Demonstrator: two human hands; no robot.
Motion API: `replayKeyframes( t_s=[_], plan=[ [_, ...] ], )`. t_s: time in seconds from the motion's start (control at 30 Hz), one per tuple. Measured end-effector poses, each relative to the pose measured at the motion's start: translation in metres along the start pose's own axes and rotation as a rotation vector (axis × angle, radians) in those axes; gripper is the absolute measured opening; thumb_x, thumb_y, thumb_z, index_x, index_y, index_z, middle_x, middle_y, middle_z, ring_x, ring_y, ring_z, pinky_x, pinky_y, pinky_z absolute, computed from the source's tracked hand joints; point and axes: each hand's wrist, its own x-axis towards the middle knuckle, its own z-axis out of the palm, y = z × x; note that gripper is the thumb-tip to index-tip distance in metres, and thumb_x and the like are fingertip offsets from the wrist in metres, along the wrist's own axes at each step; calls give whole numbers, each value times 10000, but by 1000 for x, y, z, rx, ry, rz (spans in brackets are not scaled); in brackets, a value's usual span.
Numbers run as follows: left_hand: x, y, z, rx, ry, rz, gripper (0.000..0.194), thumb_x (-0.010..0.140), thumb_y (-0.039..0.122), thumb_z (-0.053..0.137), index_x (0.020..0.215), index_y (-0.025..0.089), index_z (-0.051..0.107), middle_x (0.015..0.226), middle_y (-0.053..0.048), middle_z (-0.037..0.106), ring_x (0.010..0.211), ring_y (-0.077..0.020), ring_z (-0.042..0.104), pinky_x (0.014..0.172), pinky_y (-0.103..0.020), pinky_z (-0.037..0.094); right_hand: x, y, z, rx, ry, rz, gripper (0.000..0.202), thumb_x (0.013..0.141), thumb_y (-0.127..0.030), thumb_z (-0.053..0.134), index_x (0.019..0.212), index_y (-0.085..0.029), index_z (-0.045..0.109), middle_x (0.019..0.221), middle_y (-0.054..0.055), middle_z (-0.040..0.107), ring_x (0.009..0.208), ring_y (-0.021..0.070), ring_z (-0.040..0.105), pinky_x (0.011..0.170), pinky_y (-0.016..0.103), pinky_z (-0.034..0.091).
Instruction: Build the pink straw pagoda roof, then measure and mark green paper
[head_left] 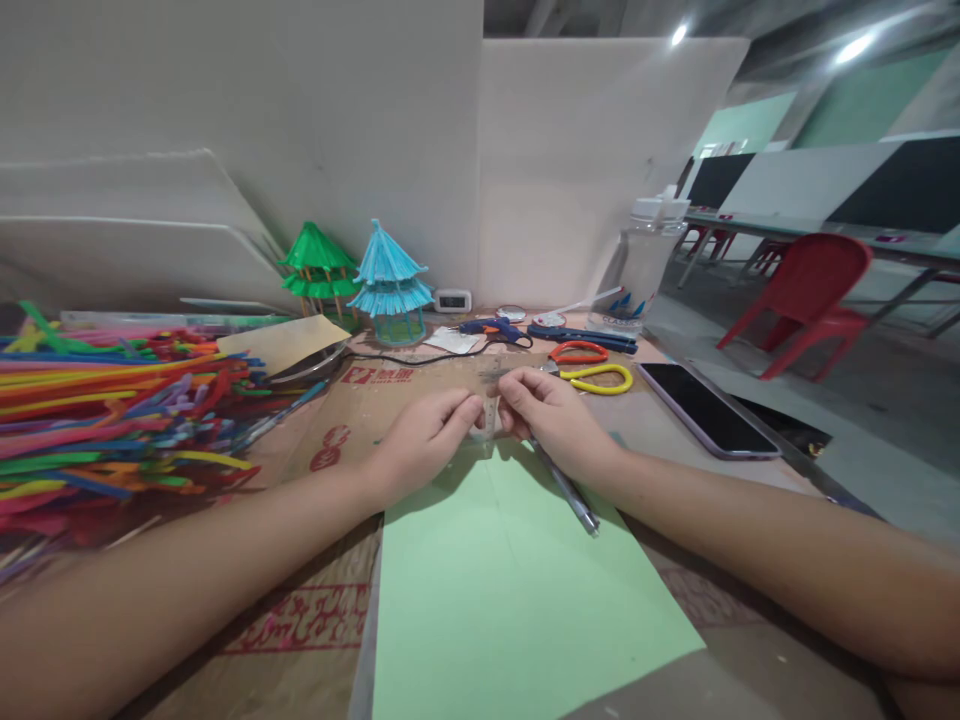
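My left hand (pixel 431 435) is closed, thumb and fingers pinched on one edge of a small clear ruler (pixel 490 418) with fine markings. From the other edge, my right hand (pixel 551 415) pinches the same ruler. Both hands are just over the far end of a light green sheet of paper (pixel 510 570), which lies flat with a faint line down its middle. A grey pen (pixel 574 495) slants across the sheet below my right hand; its upper end is hidden by that hand. The ruler's far part is hard to make out.
Colourful pipe cleaners (pixel 112 420) are heaped at left. Behind stand a green model pavilion (pixel 319 265) and a blue one (pixel 390 280). Scissors (pixel 600 378), a blue glue gun (pixel 495 328), a phone (pixel 709 410) and a clear bottle (pixel 641 265) lie or stand towards the right.
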Motion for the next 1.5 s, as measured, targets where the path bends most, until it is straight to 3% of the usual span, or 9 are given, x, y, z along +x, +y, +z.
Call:
replayKeyframes(
  t_s=[0.2,0.5,0.73,0.93,1.17,1.37,1.5],
  plan=[
    [0,1,0,64,-23,59,370,1000,357,392,705,178,525,640,28,528,619,-127,516,588,-254,340,-1,-3,3,50,14,13,408,709,-514,775,832,-184,569,586,-63,546,494,87,458,466,230,338],
    [-2,3,1,125,-53,119,373,999,321,382,682,182,520,625,21,532,596,-124,508,585,-256,342,-5,-5,0,-39,27,-71,397,861,-559,623,741,-191,535,549,-50,517,482,87,423,478,242,322],
    [-3,3,0,55,-31,67,372,999,335,385,672,186,484,619,33,512,599,-125,501,584,-256,339,-6,-13,1,32,19,-79,176,819,-307,627,939,-182,602,567,-73,493,497,95,441,493,237,343],
    [-2,2,1,45,-33,89,363,1005,323,377,701,183,520,647,25,542,629,-130,527,602,-254,352,-6,-11,4,44,-8,37,198,754,-296,665,856,-198,527,532,-106,452,445,71,386,448,215,288],
    [-3,3,1,152,-50,132,345,1002,302,385,720,178,541,656,9,564,638,-136,542,610,-256,353,-8,-16,4,153,-2,17,167,742,-251,629,740,-213,467,504,-119,403,419,52,321,426,200,246],
    [-4,2,3,146,-57,149,345,1005,305,388,731,173,550,655,13,557,626,-130,523,611,-256,339,-8,-12,4,52,-3,-29,347,876,-435,620,700,-215,418,480,-102,399,433,64,326,433,210,255],
    [-4,3,1,66,-73,96,342,1007,319,384,747,174,551,680,15,565,656,-132,535,637,-256,354,-8,-9,2,50,-9,-68,373,925,-523,555,754,-197,499,496,-80,435,456,74,364,458,225,278]
  ],
)
